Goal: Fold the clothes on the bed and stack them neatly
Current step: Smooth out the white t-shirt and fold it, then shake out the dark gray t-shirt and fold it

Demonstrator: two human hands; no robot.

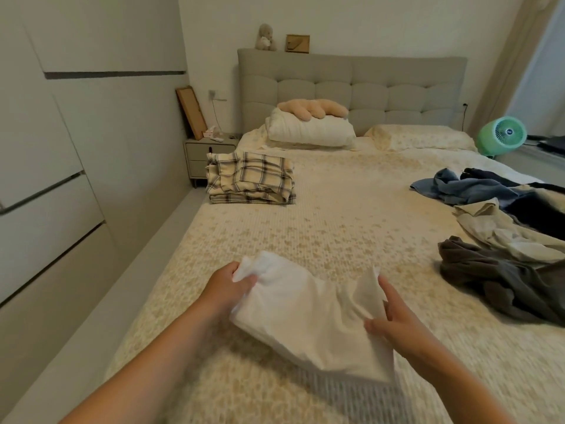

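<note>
A white garment [308,316], partly folded, is lifted just above the near part of the bed [336,209]. My left hand [227,286] grips its left end, fingers curled round bunched cloth. My right hand [394,316] pinches its right edge between thumb and fingers. A folded stack of cream plaid clothes [250,179] sits at the bed's left edge, farther up. Unfolded clothes lie along the right side: a blue denim piece [464,186], a beige garment [501,231], a dark grey garment [501,276] and a dark navy one [538,212].
White pillows [308,130] with a peach plush cushion [312,108] lie by the grey headboard [367,87]. A nightstand [204,151] stands left of the bed, a green fan [503,136] at the far right. White wardrobe doors [61,148] line the left wall.
</note>
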